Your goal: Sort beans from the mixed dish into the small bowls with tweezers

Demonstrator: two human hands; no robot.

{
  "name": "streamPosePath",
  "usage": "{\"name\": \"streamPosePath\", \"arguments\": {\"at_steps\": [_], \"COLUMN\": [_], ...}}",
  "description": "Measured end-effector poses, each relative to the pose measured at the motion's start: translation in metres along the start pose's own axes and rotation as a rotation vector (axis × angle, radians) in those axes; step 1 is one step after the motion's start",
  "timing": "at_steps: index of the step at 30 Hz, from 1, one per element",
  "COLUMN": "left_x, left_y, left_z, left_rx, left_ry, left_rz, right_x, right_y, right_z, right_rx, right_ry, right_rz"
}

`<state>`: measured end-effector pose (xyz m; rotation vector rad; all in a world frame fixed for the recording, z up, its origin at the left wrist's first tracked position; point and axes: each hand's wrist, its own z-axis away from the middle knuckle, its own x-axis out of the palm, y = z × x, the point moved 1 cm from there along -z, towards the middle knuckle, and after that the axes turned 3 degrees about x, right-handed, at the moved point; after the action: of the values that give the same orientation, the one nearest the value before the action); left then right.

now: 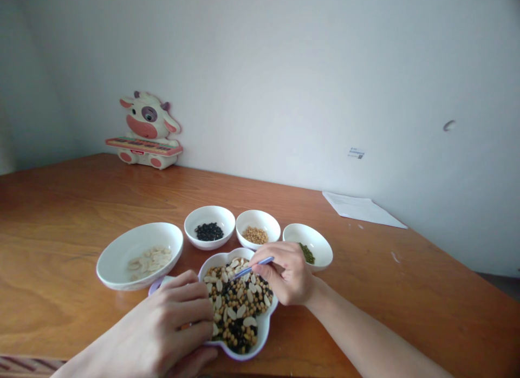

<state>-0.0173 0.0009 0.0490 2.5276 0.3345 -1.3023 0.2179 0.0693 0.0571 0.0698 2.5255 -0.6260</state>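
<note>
My right hand [286,272] pinches a pair of slim blue tweezers [264,261], their tips down among the beans and peanuts in a flower-shaped tray [264,334]. The tray is white with a pale purple rim and holds mixed peanut halves [231,313], yellow soybeans, black beans and small green beans. Curled over the tray's left side, my left hand [179,318] grips it and hides that edge. A purple tab [156,285] shows behind my left knuckles. Whether the tweezer tips hold anything is too small to tell.
Behind the tray stand white bowls of black beans [209,232], soybeans [255,235] and green beans [306,253]. A wider bowl [111,259] with peanut halves is at left. Farther back are a cow-shaped toy keyboard [146,145] and white paper [359,207] by the wall.
</note>
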Motion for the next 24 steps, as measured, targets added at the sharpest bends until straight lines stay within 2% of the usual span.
{"name": "streamPosePath", "arguments": {"at_steps": [4, 7, 9, 13, 16, 21, 24], "left_x": [-0.002, -0.003, -0.002, -0.001, -0.001, -0.001, -0.001], "left_y": [0.001, 0.001, 0.001, 0.000, 0.001, 0.002, 0.001], "left_z": [-0.002, -0.002, -0.001, 0.001, 0.001, 0.000, -0.001], "left_rx": [0.012, 0.027, 0.023, 0.005, 0.003, 0.006, 0.007], "left_ry": [0.004, 0.016, 0.022, 0.012, -0.002, 0.009, 0.012], "left_rz": [0.007, 0.001, -0.008, -0.015, -0.004, -0.004, -0.002], "right_x": [-0.015, -0.023, -0.022, -0.011, -0.003, 0.000, 0.000], "right_y": [0.000, 0.002, 0.003, 0.003, 0.004, 0.006, 0.006], "right_z": [-0.004, -0.005, -0.004, -0.002, 0.000, 0.003, 0.003], "right_rx": [0.062, 0.111, 0.085, 0.002, -0.007, 0.011, 0.010], "right_ry": [0.156, 0.215, 0.190, 0.038, -0.030, -0.081, -0.069], "right_rz": [0.136, 0.217, 0.188, 0.031, -0.001, -0.001, -0.018]}}
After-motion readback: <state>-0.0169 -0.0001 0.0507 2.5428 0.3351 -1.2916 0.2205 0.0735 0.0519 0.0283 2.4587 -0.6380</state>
